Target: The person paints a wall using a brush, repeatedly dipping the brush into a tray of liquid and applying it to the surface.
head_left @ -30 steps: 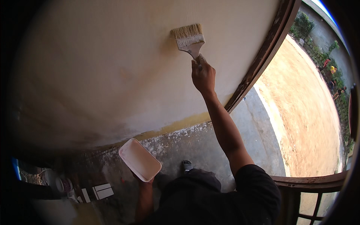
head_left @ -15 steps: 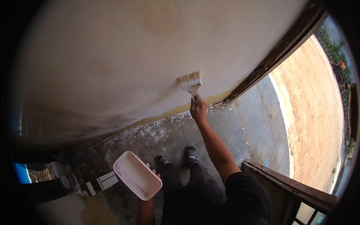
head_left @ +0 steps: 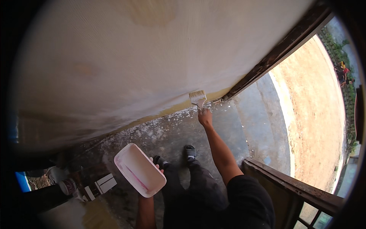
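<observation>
Apparently no legible text anywhere.

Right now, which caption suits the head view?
Paintbrush in right hand near the wall's yellow base, pale tray in left hand.

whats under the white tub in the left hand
Part of the left hand shows past the right edge of the white tub, and the forearm emerges below. The palm and the floor directly beneath are covered, so nothing there can be told.

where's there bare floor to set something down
Floor looks open between the right forearm and the sandy ground, and between the sandals and the white-flecked strip along the wall. Crowded lower left: white pieces beside a bucket.
</observation>
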A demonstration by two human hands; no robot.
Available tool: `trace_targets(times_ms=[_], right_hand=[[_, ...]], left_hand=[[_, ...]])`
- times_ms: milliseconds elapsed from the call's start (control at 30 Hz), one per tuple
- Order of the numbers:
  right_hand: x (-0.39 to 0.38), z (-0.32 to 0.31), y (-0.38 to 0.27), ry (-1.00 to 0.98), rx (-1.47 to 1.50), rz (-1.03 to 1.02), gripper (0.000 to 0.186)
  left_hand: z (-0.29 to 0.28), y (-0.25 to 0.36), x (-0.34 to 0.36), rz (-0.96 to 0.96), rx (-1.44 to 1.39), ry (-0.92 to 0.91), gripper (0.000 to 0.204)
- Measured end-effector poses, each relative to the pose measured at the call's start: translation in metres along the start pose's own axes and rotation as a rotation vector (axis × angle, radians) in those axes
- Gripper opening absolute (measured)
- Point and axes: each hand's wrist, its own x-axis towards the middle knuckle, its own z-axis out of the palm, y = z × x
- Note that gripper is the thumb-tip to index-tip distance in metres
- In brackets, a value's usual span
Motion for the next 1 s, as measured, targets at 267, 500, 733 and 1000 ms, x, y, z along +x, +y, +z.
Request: trace_targets(times_ms=[267, 500, 733, 1000], right_hand=[[0.058, -0.110, -0.068, -0.273, 0.721, 0.342, 0.022], [0.047, -0.242, -0.172, -0.354, 0.855, 0.266, 0.018], [0.027, -0.370, -0.268, -0.338, 0.942, 0.057, 0.020], [0.001, -0.475, -0.373, -0.083, 1.030, -0.383, 0.030]], left_hand=[[-0.048, 0.005, -0.005, -0.027, 1.068, 0.129, 0.067], [-0.082, 0.008, -0.008, 0.258, 0.288, 0.281, 0.060], [-0.028, -0.002, 0.009, 0.363, 0.522, 0.245, 0.058], [-0.016, 0.004, 0.011, 0.294, 0.210, 0.192, 0.056]])
